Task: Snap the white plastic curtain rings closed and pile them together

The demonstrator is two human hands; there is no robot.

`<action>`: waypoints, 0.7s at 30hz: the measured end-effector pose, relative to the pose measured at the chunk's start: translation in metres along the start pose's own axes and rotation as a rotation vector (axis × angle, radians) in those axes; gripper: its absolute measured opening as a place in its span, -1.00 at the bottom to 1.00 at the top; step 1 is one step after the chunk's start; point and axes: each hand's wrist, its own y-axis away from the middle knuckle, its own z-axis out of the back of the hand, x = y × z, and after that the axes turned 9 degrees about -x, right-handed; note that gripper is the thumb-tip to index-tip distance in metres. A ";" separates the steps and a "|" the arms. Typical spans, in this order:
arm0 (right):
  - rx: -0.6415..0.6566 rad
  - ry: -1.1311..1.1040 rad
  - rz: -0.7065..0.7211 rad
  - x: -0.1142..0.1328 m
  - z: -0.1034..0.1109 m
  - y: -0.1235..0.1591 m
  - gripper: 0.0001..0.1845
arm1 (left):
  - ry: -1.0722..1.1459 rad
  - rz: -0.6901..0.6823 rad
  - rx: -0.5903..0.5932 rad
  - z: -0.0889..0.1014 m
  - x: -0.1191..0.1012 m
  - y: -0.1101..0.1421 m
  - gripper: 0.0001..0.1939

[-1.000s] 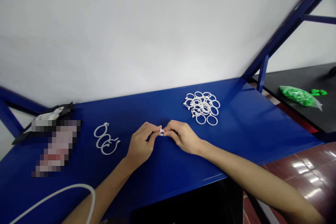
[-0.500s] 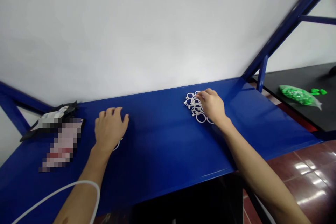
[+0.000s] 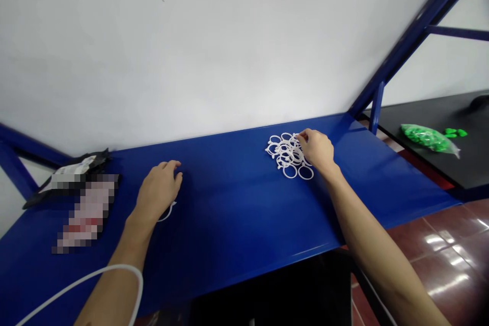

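Observation:
A loose pile of white plastic rings with small knobs lies on the blue table, right of the middle. My right hand is at the pile's right side, thumb and fingertips pinched on a ring at its far edge. Its palm faces down and hides part of the heap. Toward the left, my left hand is held low over the tabletop, palm down, fingers loosely bent and thumb apart, holding nothing. Partly under its wrist lies a single white ring, mostly covered.
A black plastic bag and a blurred flat packet lie at the left. A white cable loops over my left forearm. Blue frame bars rise at the right. Beyond, a bag of green pieces sits on a black table.
My right hand has shifted slightly right across the pile, and more rings show beside it. The left hand's fingers have drawn closer together, and it has dropped slightly.

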 end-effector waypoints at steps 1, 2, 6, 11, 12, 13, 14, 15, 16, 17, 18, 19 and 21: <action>0.008 0.013 0.003 0.000 -0.001 0.000 -0.77 | 0.004 -0.008 -0.016 0.001 0.004 0.000 -0.62; 0.012 0.025 0.010 0.000 -0.003 0.000 -0.76 | 0.002 -0.018 -0.023 0.002 0.008 0.001 -0.62; 0.019 0.047 0.042 0.001 -0.007 0.002 -0.73 | -0.004 -0.061 0.039 -0.001 0.029 0.002 -0.53; 0.026 0.064 0.054 0.003 -0.008 0.003 -0.69 | 0.039 -0.039 0.128 -0.008 0.036 0.000 -0.59; 0.024 0.069 0.056 0.004 -0.007 0.003 -0.68 | 0.048 -0.025 0.136 -0.007 0.034 -0.001 -0.63; 0.018 0.073 0.057 0.004 -0.006 0.003 -0.67 | 0.057 -0.015 0.146 -0.006 0.031 -0.001 -0.65; 0.009 0.075 0.057 0.005 -0.005 0.003 -0.67 | 0.062 -0.003 0.156 -0.004 0.028 -0.001 -0.66; -0.003 0.074 0.059 0.005 -0.004 0.003 -0.66 | 0.063 0.005 0.164 -0.002 0.025 -0.001 -0.67; -0.018 0.070 0.064 0.006 -0.003 0.003 -0.66 | 0.061 0.009 0.165 0.000 0.022 -0.001 -0.68; -0.038 0.065 0.070 0.007 -0.001 0.003 -0.65 | 0.057 0.012 0.160 0.002 0.019 -0.001 -0.68; -0.064 0.056 0.079 0.009 0.000 0.004 -0.64 | 0.051 0.013 0.153 0.004 0.015 -0.001 -0.70; -0.094 0.039 0.095 0.011 0.001 0.006 -0.64 | 0.046 0.012 0.138 0.006 0.012 0.000 -0.71; -0.157 -0.027 0.163 0.020 0.002 0.012 -0.63 | 0.055 0.001 0.097 0.010 0.004 0.000 -0.74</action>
